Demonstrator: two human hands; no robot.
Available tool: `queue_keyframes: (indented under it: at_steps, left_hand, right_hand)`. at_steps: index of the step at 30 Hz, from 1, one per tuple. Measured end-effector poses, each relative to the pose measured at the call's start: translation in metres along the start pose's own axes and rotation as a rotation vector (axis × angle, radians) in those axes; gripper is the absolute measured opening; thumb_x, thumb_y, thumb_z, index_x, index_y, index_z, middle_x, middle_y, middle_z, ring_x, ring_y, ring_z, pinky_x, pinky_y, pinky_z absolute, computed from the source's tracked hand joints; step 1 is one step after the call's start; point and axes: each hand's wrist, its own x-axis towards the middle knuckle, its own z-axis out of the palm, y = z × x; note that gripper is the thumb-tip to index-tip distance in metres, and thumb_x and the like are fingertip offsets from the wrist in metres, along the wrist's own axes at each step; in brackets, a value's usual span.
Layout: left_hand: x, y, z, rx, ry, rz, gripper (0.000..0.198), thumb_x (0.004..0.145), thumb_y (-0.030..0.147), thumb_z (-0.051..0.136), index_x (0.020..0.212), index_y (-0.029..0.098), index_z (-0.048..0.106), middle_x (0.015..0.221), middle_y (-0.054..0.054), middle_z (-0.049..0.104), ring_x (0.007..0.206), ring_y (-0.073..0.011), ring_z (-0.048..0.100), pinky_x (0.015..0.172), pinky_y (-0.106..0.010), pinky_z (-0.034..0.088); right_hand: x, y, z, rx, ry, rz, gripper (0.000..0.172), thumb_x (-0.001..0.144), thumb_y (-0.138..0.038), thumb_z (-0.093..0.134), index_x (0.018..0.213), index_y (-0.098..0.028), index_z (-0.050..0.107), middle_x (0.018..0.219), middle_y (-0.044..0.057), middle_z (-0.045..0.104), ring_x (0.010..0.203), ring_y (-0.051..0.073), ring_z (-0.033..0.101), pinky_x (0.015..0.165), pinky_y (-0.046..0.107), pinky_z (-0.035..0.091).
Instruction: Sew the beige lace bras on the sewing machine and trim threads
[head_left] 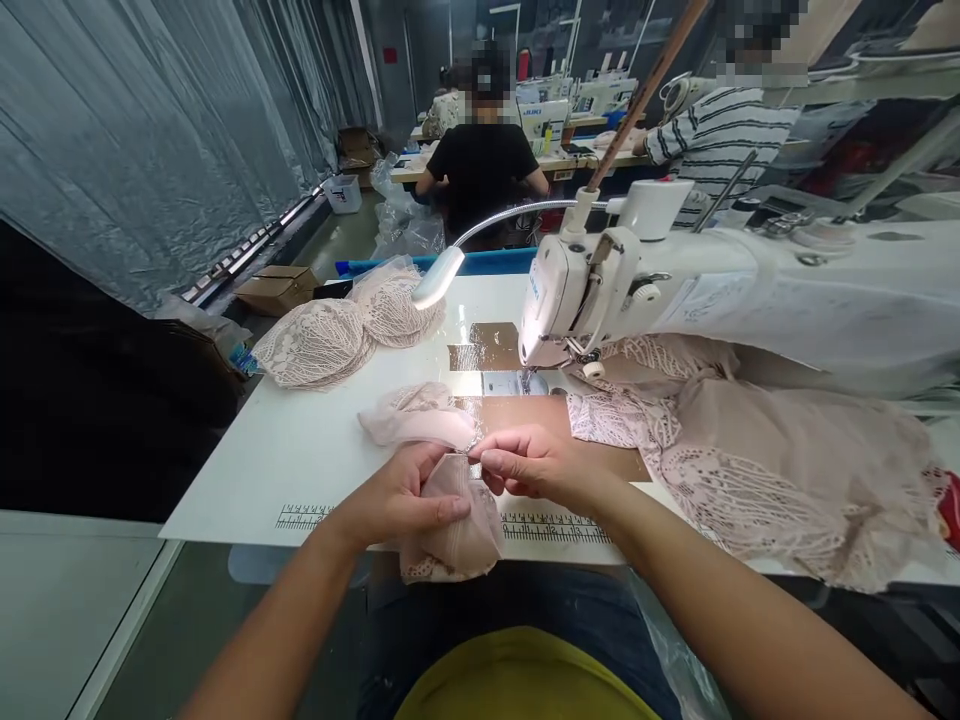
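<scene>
Yellow cloth at the bottom edge is the person's own top, with both forearms reaching forward from it. At the near edge of the white bench, the left hand is closed around a beige cup piece, thumb lying across its front. The right hand pinches that piece's upper edge between thumb and forefinger. The piece is soft, smooth and matte, with a thin scalloped lace trim at its lower end, which hangs just over the bench edge above a printed ruler strip. A paler sheer fold lies on the bench just beyond the hands, touching them.

To the right, a heap of lace fabric spreads under the arm of a white sewing machine. A gooseneck lamp bends down over the bench. Left of it sits a pile of lace cups, nested into one another.

On the floor beyond stands a cardboard box, and farther off a white bin. What either one holds cannot be seen.

At the far benches sit a person in a black shirt and another in a striped shirt.
</scene>
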Motion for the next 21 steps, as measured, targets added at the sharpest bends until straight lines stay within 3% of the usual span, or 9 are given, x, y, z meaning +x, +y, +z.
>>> queue_keyframes:
  at_steps: [5,8,10,12,15,17,19,21]
  left_hand:
    - [0.006,0.003,0.002,0.078,-0.073,0.037,0.042,0.08,0.028,0.064,0.119,0.013,0.058,0.118,-0.012,0.061,0.104,-0.0257,0.059,0.087,-0.033,0.047]
    - [0.004,0.005,0.003,0.128,-0.074,0.053,0.049,0.079,0.026,0.064,0.125,0.015,0.055,0.122,-0.011,0.059,0.111,-0.0268,0.054,0.096,-0.037,0.043]
    - [-0.001,0.007,0.004,0.129,-0.077,0.004,0.049,0.08,0.027,0.064,0.126,0.015,0.054,0.122,-0.011,0.059,0.11,-0.0264,0.055,0.095,-0.037,0.043]
    - [-0.01,0.009,0.004,0.101,-0.064,-0.085,0.047,0.081,0.028,0.063,0.125,0.015,0.056,0.118,-0.011,0.061,0.104,-0.0251,0.058,0.089,-0.035,0.046]
    - [-0.02,0.013,0.009,0.101,-0.034,-0.142,0.042,0.083,0.03,0.06,0.121,0.013,0.058,0.095,-0.008,0.067,0.085,-0.0198,0.061,0.074,-0.029,0.048]
    - [-0.019,0.015,0.017,0.128,-0.022,-0.115,0.038,0.084,0.03,0.058,0.119,0.013,0.06,0.081,-0.005,0.066,0.074,-0.0162,0.059,0.067,-0.026,0.046]
    - [-0.011,0.017,0.028,0.161,-0.005,-0.051,0.036,0.085,0.029,0.057,0.117,0.014,0.06,0.083,-0.005,0.066,0.073,-0.0154,0.059,0.066,-0.025,0.046]
    - [0.0,0.018,0.037,0.23,0.044,0.063,0.034,0.085,0.028,0.057,0.116,0.015,0.06,0.095,-0.007,0.067,0.08,-0.0169,0.061,0.071,-0.026,0.048]
  right_hand:
    - [0.004,-0.001,0.004,0.032,-0.025,-0.081,0.044,0.084,-0.054,0.054,0.066,-0.014,0.053,0.06,-0.004,0.045,0.049,0.005,0.029,0.045,0.021,0.02]
    - [-0.007,-0.002,-0.002,-0.085,0.043,-0.124,0.042,0.087,-0.053,0.05,0.074,-0.014,0.06,0.059,-0.003,0.048,0.048,0.007,0.036,0.045,0.021,0.026]
    - [-0.023,0.003,-0.014,-0.328,0.155,-0.12,0.038,0.089,-0.05,0.048,0.095,-0.017,0.066,0.069,0.001,0.059,0.059,0.012,0.051,0.054,0.024,0.038]
    - [-0.043,0.015,-0.031,-0.713,0.329,-0.1,0.035,0.09,-0.045,0.047,0.105,-0.02,0.067,0.087,0.007,0.067,0.081,0.02,0.06,0.071,0.033,0.046]
    - [-0.07,0.034,-0.051,-1.213,0.65,-0.107,0.032,0.089,-0.038,0.047,0.098,-0.017,0.071,0.096,0.014,0.066,0.095,0.031,0.058,0.081,0.047,0.045]
    - [-0.08,0.038,-0.049,-1.251,0.736,-0.167,0.03,0.089,-0.035,0.048,0.1,-0.018,0.069,0.11,0.016,0.062,0.106,0.033,0.053,0.089,0.05,0.042]
    - [-0.079,0.033,-0.031,-0.986,0.619,-0.218,0.032,0.087,-0.037,0.053,0.114,-0.022,0.062,0.121,0.012,0.057,0.112,0.029,0.051,0.09,0.043,0.044]
    - [-0.069,0.025,-0.007,-0.589,0.318,-0.245,0.047,0.079,-0.044,0.064,0.119,-0.022,0.056,0.116,0.008,0.058,0.103,0.024,0.055,0.082,0.034,0.048]
